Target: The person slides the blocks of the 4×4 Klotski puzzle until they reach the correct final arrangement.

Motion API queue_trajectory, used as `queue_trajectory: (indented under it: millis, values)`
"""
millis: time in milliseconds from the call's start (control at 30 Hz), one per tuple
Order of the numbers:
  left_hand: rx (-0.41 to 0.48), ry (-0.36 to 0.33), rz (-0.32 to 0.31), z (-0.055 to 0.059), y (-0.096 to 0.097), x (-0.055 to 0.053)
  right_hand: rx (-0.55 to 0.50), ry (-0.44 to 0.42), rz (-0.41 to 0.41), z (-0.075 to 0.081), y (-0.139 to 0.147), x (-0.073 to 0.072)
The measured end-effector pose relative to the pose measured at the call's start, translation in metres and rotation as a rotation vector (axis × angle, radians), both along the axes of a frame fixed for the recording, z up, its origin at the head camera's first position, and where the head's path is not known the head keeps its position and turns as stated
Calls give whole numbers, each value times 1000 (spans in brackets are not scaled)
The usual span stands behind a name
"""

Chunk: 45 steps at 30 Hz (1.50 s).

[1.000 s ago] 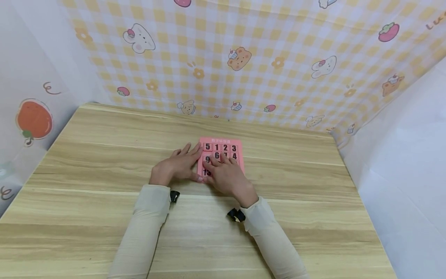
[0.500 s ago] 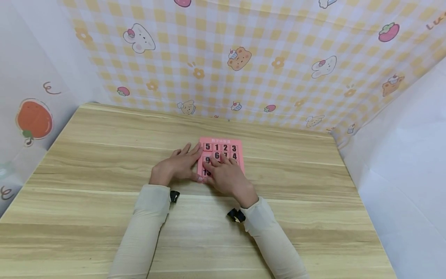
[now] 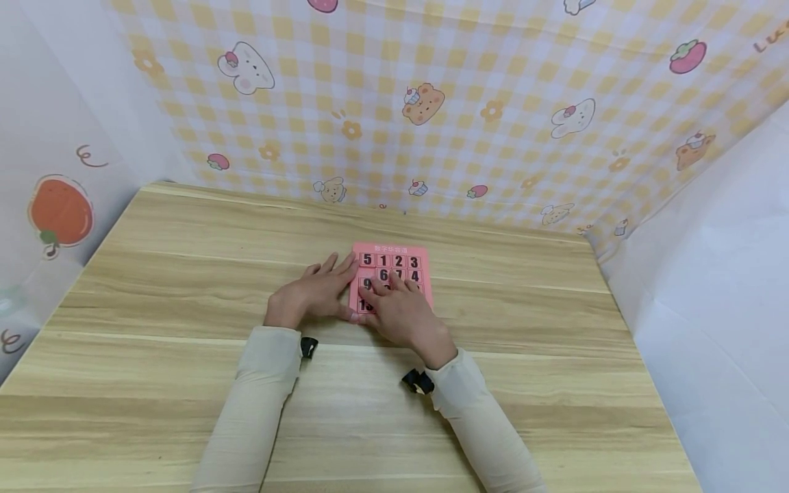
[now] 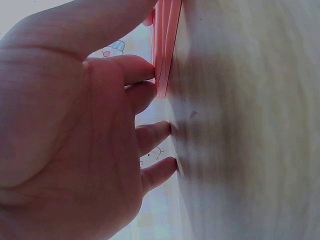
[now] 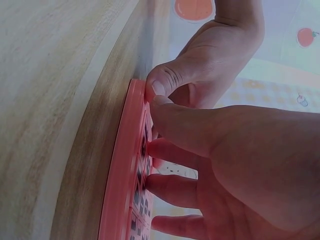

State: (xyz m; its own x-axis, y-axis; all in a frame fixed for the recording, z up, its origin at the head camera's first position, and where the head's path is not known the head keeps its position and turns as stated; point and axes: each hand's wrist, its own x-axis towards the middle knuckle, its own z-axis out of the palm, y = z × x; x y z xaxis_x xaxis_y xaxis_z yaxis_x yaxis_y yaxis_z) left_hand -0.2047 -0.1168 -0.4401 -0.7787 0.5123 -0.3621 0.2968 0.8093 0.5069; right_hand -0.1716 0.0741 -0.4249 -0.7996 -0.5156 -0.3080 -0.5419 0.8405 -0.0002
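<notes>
1. I read little difference from a second ago: on the pink number board (image 3: pixel 364 246), the 9 tile (image 3: pixel 366 283) looks slightly nearer the board's near edge, while the board and both hands have kept their places.
2. My left hand (image 3: pixel 316 291) is at the board's left side, fingers spread and not clenched. Index and middle fingertips touch the board's edge, the thumb is at its near left corner, and the ring and little fingertips meet the worktop (image 3: pixel 524 308).
3. My right hand (image 3: pixel 403 316) lies over the near right part of the board, fingers extended onto the tiles, grasping nothing. The thumbs come together at the board's near left corner; I cannot tell whether they touch.
4. The board lies flat on the worktop, between the hands.
5. Its frame holds tiles: 5, 1, 2, 3 along the far row; 6, 7, 4 in the next, with a gap at the left; then 9, and 13 (image 3: pixel 365 305) at the near left. Fingers hide most others.
</notes>
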Motion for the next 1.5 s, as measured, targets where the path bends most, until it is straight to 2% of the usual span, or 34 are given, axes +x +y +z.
queue_trajectory:
  millis: [633, 1500]
  values:
    - [2, 8, -6, -3, 1, -1, 17, 14, 20, 0, 0, 2]
    - [-3, 0, -6, 1, 0, 2, 18, -13, 31, 4, -1, 4]
